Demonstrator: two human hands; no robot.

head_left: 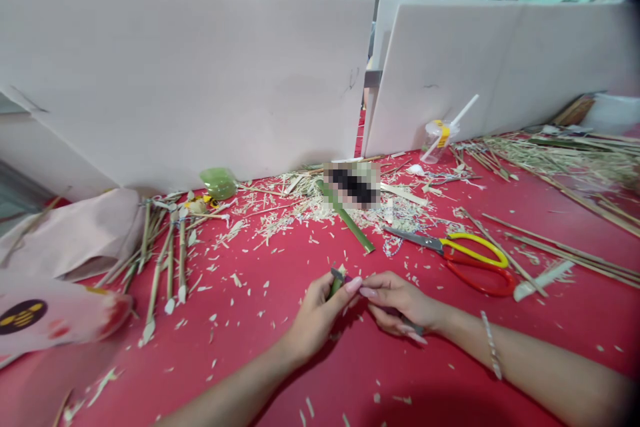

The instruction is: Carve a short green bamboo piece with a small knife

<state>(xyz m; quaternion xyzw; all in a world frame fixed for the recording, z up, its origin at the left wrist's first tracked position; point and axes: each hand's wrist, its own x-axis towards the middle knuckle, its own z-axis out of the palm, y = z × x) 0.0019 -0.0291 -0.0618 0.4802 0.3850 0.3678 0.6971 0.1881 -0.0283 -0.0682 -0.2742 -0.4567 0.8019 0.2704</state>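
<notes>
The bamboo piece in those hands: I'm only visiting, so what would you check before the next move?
1. Left hand firmly around the short green bamboo piece: ok.
2. What the right hand holds: cannot tell; something dark shows under its fingers.
3. Yellow-and-red-handled scissors lying apart from both hands: ok.
4. Long green bamboo strip lying on the table, away from the hands: ok.
5. Red table cover free of scattered bamboo shavings: not ok.
6. The blurred object beyond the strip: cannot tell.
</notes>
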